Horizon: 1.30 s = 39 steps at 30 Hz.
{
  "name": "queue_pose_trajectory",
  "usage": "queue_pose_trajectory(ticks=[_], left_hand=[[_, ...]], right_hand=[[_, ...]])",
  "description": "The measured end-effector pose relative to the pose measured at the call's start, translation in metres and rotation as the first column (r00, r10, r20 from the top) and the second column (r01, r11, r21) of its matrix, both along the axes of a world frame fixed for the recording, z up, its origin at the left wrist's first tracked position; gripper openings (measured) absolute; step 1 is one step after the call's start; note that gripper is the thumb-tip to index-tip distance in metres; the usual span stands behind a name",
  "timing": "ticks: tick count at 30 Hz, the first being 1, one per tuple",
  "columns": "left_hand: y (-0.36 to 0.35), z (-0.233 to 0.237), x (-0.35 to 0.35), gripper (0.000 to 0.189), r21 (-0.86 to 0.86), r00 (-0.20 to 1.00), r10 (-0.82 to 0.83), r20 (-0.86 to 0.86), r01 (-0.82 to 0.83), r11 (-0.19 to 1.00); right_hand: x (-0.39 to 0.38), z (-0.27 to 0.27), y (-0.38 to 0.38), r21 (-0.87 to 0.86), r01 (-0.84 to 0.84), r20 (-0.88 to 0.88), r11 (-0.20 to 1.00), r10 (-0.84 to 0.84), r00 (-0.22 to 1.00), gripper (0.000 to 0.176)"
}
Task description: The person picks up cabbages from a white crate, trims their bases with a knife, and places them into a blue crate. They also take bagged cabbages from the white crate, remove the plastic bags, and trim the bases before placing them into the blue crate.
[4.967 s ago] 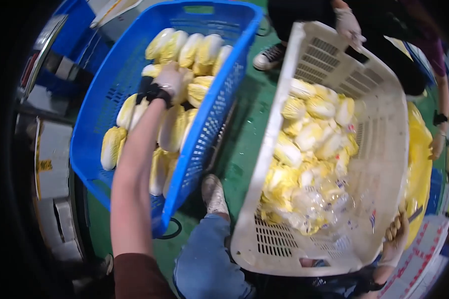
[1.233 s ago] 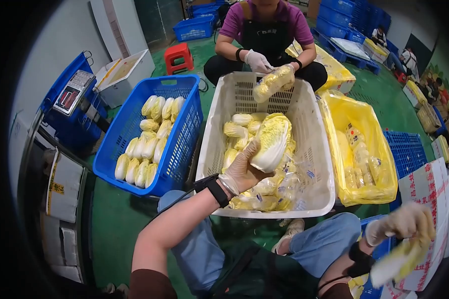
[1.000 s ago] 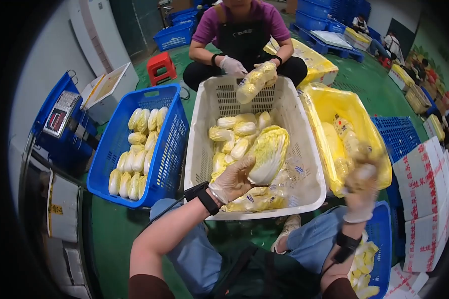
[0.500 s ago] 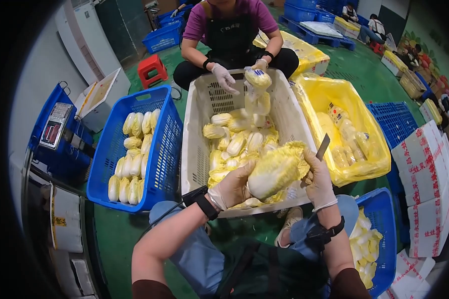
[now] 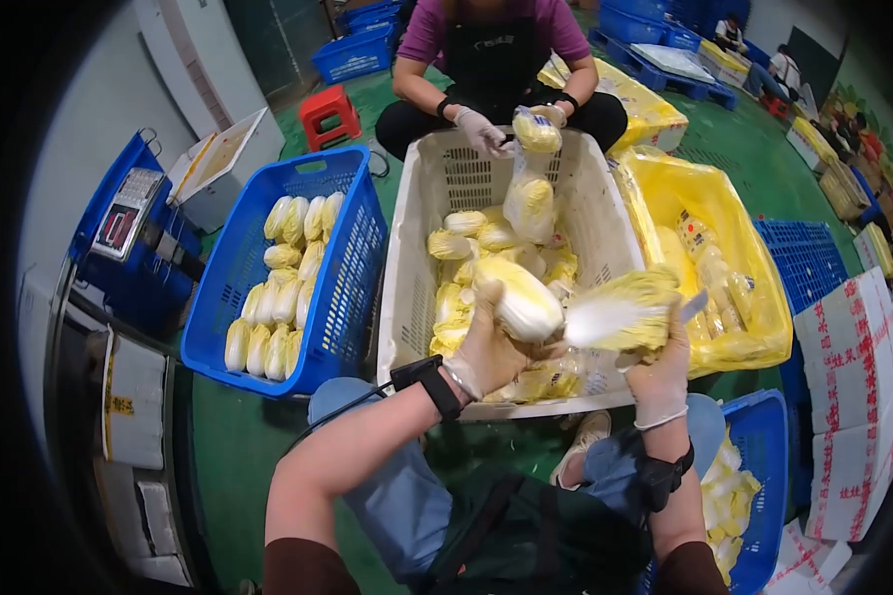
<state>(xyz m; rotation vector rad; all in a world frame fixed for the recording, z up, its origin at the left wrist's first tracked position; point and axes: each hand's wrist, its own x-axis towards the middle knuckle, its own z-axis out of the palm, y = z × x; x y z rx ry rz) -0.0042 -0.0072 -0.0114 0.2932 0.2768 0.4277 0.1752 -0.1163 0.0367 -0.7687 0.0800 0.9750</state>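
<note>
My left hand (image 5: 490, 349) is closed around a trimmed napa cabbage (image 5: 518, 301), white base towards the right. In my right hand (image 5: 659, 369) are a loose outer cabbage leaf (image 5: 620, 315) and a knife (image 5: 696, 305), whose blade sticks out past the fingers. The leaf's white end lies close to the cabbage's base. Both hands are gloved and hover over the near part of a white crate (image 5: 403, 307) of small cabbages. Across the crate, a co-worker's gloved hands (image 5: 484, 131) hold a clear bag with cabbages (image 5: 532, 203) in it.
A blue crate (image 5: 352, 297) with rows of cabbages stands left. To the right is a yellow-lined box (image 5: 655, 213) of bagged cabbages. A blue crate (image 5: 772, 496) of leaves sits by my right knee. A red stool (image 5: 329, 117) and a scale (image 5: 129, 213) are further off.
The outer leaf has come away from the cabbage into my right hand, and the cabbage has turned in my left. The view has shifted; the co-worker's left-side hand has moved nearer the bag.
</note>
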Motion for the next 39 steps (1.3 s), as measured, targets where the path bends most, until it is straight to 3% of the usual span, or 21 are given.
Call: queue_pose_trajectory(ticks=[1, 2, 3, 4, 5, 6, 7, 9, 11, 12, 15, 17, 21, 27, 29, 31, 33, 35, 36, 37, 39], left_hand=[[0.006, 0.0, -0.002, 0.076, -0.155, 0.989, 0.112, 0.094, -0.096, 0.983], [0.013, -0.001, -0.004, 0.082, -0.3, 0.981, 0.188, 0.047, -0.166, 0.94], [0.021, -0.002, -0.006, 0.082, -0.299, 0.976, 0.212, 0.05, -0.188, 0.936], [0.03, -0.003, -0.008, 0.083, -0.283, 0.971, 0.235, 0.034, -0.216, 0.934], [0.035, -0.004, -0.011, 0.083, -0.266, 0.967, 0.255, 0.018, -0.241, 0.933], [0.036, -0.005, -0.01, 0.082, -0.183, 0.963, 0.263, 0.066, -0.247, 0.952], [0.036, -0.003, -0.01, 0.082, -0.181, 0.959, 0.276, 0.068, -0.26, 0.949], [0.03, 0.004, -0.01, 0.083, -0.066, 0.956, 0.293, 0.032, -0.29, 0.955], [0.026, 0.004, -0.008, 0.078, -0.088, 0.954, 0.297, 0.034, -0.294, 0.952], [0.029, -0.007, -0.003, 0.074, -0.062, 0.965, 0.257, 0.058, -0.254, 0.965], [0.026, -0.003, 0.002, 0.058, 0.01, 0.981, 0.18, 0.077, -0.181, 0.983], [0.023, 0.01, 0.001, 0.054, 0.083, 0.985, 0.174, -0.001, -0.174, 0.981], [0.038, 0.04, -0.024, 0.049, 0.155, 0.989, 0.147, -0.008, -0.144, 0.977], [0.092, 0.085, -0.143, 0.06, 0.317, 0.882, 0.47, -0.035, -0.436, 0.842], [0.123, 0.072, -0.197, 0.057, 0.265, 0.79, 0.611, -0.04, -0.582, 0.769], [0.152, 0.064, -0.248, 0.058, 0.256, 0.745, 0.663, 0.068, -0.655, 0.71], [0.18, 0.046, -0.303, 0.058, 0.309, 0.526, 0.815, -0.244, -0.754, 0.579], [0.221, 0.005, -0.357, 0.054, 0.263, 0.443, 0.868, -0.225, -0.83, 0.492], [0.231, 0.001, -0.371, 0.053, 0.431, 0.278, 0.91, -0.308, -0.811, 0.395], [0.242, -0.005, -0.382, 0.052, 0.59, 0.101, 0.928, -0.358, -0.746, 0.309], [0.27, -0.036, -0.408, 0.053, 0.932, -0.249, 0.924, -0.291, -0.291, 0.215]], right_hand=[[0.02, -0.016, -0.003, 0.0, -0.023, 0.004, 1.0, 0.023, 1.0, 0.033], [0.06, -0.046, -0.009, 0.462, -0.325, -0.014, 0.825, 0.374, 0.928, 0.034], [0.08, -0.061, -0.008, 0.803, -0.461, 0.123, 0.379, 0.651, 0.749, 0.035], [0.061, -0.032, -0.009, 0.5, -0.239, -0.013, 0.833, 0.283, 0.959, 0.035], [0.041, 0.008, -0.016, 0.091, 0.155, 0.053, 0.984, -0.16, 0.986, 0.035], [0.042, 0.024, -0.024, 0.095, 0.138, 0.054, 0.986, -0.144, 0.988, 0.035], [0.049, 0.034, -0.037, 0.538, -0.056, 0.091, 0.841, 0.009, 0.996, 0.026], [0.062, 0.052, -0.061, 0.945, -0.326, 0.319, 0.005, 0.188, 0.929, 0.022], [0.062, 0.077, -0.07, 0.93, -0.213, 0.279, -0.3, 0.199, 0.939, 0.026], [0.069, 0.073, -0.072, 0.93, -0.206, 0.278, -0.305, 0.215, 0.936, 0.026], [0.093, 0.044, -0.068, 0.952, -0.227, 0.271, -0.204, 0.223, 0.936, 0.019], [0.096, 0.017, -0.055, 0.926, -0.138, 0.041, 0.35, 0.27, 0.962, 0.019], [0.099, -0.01, -0.037, 0.601, -0.338, 0.145, 0.724, 0.318, 0.937, 0.03], [0.114, -0.033, -0.032, 0.357, -0.184, 0.059, 0.916, 0.174, 0.983, 0.032], [0.115, -0.035, -0.027, 0.109, 0.057, 0.07, 0.992, -0.065, 0.995, 0.035], [0.112, -0.037, -0.02, 0.069, 0.083, 0.067, 0.994, -0.088, 0.994, 0.036], [0.107, -0.038, -0.009, 0.024, 0.108, 0.066, 0.994, -0.11, 0.992, 0.036], [0.102, -0.041, 0.001, 0.016, 0.107, 0.029, 0.994, -0.107, 0.994, 0.036], [0.107, -0.049, 0.005, -0.04, 0.108, 0.171, 0.993, -0.1, 0.98, 0.034], [0.109, -0.054, 0.011, -0.051, 0.108, 0.173, 0.993, -0.098, 0.98, 0.034], [0.11, -0.059, 0.021, -0.11, 0.122, 0.127, 0.986, -0.108, 0.986, 0.033]])
